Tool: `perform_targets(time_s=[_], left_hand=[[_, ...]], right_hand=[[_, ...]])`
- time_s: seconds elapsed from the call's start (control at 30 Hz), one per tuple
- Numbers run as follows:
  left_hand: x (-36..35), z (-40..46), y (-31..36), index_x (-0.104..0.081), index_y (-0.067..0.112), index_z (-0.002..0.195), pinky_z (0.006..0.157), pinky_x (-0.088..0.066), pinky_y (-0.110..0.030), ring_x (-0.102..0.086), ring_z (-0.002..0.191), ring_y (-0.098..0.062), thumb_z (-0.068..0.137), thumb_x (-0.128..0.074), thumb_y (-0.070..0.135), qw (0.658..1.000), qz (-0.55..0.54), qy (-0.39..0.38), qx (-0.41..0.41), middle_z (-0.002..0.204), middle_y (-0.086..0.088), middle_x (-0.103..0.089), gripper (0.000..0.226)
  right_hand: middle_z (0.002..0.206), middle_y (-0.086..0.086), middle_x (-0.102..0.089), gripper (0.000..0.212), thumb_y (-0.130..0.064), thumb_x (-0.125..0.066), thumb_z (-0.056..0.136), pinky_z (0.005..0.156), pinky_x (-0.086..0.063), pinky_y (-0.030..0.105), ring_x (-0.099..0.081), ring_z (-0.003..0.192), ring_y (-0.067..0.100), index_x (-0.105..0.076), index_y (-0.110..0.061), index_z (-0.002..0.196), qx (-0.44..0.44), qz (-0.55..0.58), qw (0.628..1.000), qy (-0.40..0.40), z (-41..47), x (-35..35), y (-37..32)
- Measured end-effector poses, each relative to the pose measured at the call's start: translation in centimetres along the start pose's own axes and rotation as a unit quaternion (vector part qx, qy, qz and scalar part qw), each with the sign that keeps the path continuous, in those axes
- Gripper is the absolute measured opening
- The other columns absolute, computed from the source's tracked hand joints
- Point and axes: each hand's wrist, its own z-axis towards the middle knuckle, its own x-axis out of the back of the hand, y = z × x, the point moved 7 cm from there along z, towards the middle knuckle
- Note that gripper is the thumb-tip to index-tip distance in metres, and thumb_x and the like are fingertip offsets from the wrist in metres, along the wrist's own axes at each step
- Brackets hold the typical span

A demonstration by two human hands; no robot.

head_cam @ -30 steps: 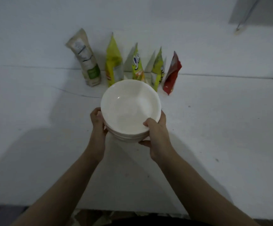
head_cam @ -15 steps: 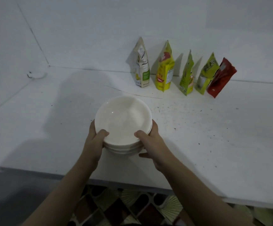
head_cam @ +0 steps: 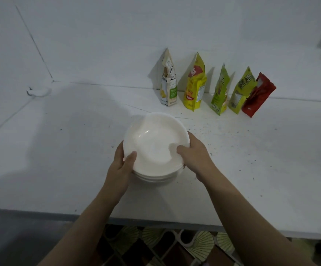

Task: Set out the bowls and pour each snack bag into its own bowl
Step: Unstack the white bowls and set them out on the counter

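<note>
A stack of white bowls [head_cam: 154, 143] sits low over the white table [head_cam: 60, 160], near its front. My left hand [head_cam: 122, 166] grips the stack's left rim, thumb over the top bowl's edge. On the right rim, my right hand [head_cam: 195, 156] holds it the same way. Several snack bags stand in a row against the back wall: a beige bag [head_cam: 168, 83], a yellow bag [head_cam: 195, 87], a thin green bag [head_cam: 220, 93], a second green bag [head_cam: 242, 91] and a red bag [head_cam: 258, 95] leaning on it.
White walls close the back and the left side of the table. A small white hook-like object [head_cam: 38, 91] lies in the back left corner. Dark specks dot the tabletop on the right. A patterned floor [head_cam: 175, 246] shows below the front edge.
The view has swung left, so the bags now sit at the upper right. My hands have lowered the bowl stack toward the table, still gripping both rims.
</note>
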Motion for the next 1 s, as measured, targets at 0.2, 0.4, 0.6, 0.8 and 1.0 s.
perform_targets(time_s=[0.2,0.4,0.6,0.8,1.0], left_hand=[[0.4,0.2,-0.6,-0.035,0.050,0.136,0.106,-0.045,-0.044,-0.050,0.121,-0.001,0.090,-0.047,0.056,1.000,0.011,-0.005,-0.003,0.129,0.027,-0.050,0.047],[0.1,0.4,0.2,-0.039,0.043,0.133,0.088,-0.045,-0.011,-0.053,0.108,0.016,0.100,-0.040,0.039,0.999,0.032,-0.001,-0.027,0.121,0.027,-0.053,0.033],[0.3,0.8,1.7,-0.039,0.057,0.123,0.088,-0.034,-0.003,-0.041,0.112,0.025,0.093,-0.037,0.051,0.993,0.098,0.007,-0.069,0.118,0.040,-0.047,0.031],[1.2,2.3,3.3,-0.052,0.026,0.130,0.104,-0.040,-0.059,-0.040,0.131,-0.032,0.096,-0.033,0.062,0.964,0.203,0.068,-0.156,0.135,-0.005,-0.050,0.053],[-0.8,1.5,7.6,-0.040,0.052,0.123,0.108,-0.039,-0.039,-0.043,0.132,-0.022,0.076,-0.042,0.066,0.991,0.033,0.067,-0.114,0.136,0.006,-0.043,0.049]], right_hand=[[0.110,-0.011,-0.060,0.059,0.000,-0.048,0.083,0.078,-0.053,0.032,-0.057,0.105,0.018,-0.052,-0.034,0.131,0.070,-0.022,0.997,0.029,-0.1,0.1,-0.9],[0.106,-0.009,-0.057,0.054,-0.006,-0.037,0.097,0.067,-0.043,0.024,-0.054,0.090,0.013,-0.040,-0.038,0.140,0.175,-0.131,0.974,0.056,0.1,0.5,-3.0],[0.126,-0.015,-0.058,0.050,-0.001,-0.040,0.097,0.094,-0.043,0.021,-0.051,0.112,0.001,-0.051,-0.029,0.136,0.255,-0.072,0.956,0.128,-1.5,0.2,-3.9],[0.117,-0.032,-0.055,0.045,-0.006,-0.043,0.101,0.081,-0.041,0.005,-0.052,0.103,-0.014,-0.051,-0.035,0.135,0.250,0.044,0.955,0.155,-2.2,1.6,-5.1],[0.135,-0.028,-0.052,0.062,-0.006,-0.048,0.097,0.106,-0.047,0.042,-0.049,0.124,0.001,-0.051,-0.061,0.125,0.178,0.233,0.946,0.141,-2.6,3.4,-5.5]])
